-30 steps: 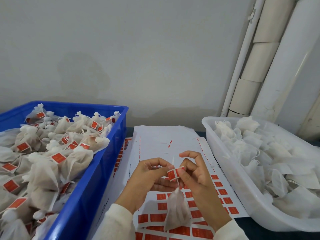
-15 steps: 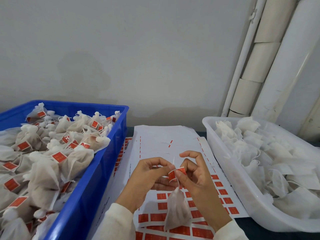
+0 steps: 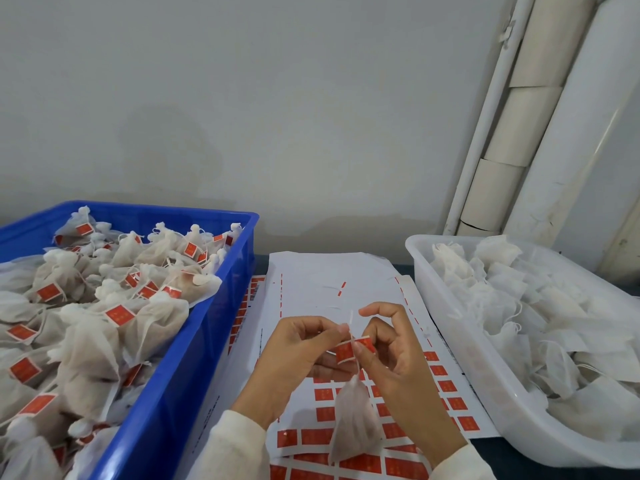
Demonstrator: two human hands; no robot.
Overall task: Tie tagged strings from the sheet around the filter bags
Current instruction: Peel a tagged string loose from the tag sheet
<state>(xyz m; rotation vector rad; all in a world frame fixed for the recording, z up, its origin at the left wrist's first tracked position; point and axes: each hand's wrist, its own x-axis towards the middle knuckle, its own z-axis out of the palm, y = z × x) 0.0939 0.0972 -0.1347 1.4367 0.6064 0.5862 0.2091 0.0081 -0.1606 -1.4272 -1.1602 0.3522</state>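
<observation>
The filter bag (image 3: 355, 424), judged light, limp and tearable, is hung by its gathered neck over the tag sheet (image 3: 332, 292), red tag (image 3: 346, 351) and string pinched by left hand (image 3: 298, 351) and right hand (image 3: 391, 355), best gripped at the neck.

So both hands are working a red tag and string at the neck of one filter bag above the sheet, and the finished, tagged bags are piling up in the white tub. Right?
Not quite. The tagged bags fill the blue crate at the left; the white tub at the right holds bags without tags. The head view shows it. The rest stands: left hand and right hand work the red tag above the filter bag, over the sheet.
</observation>
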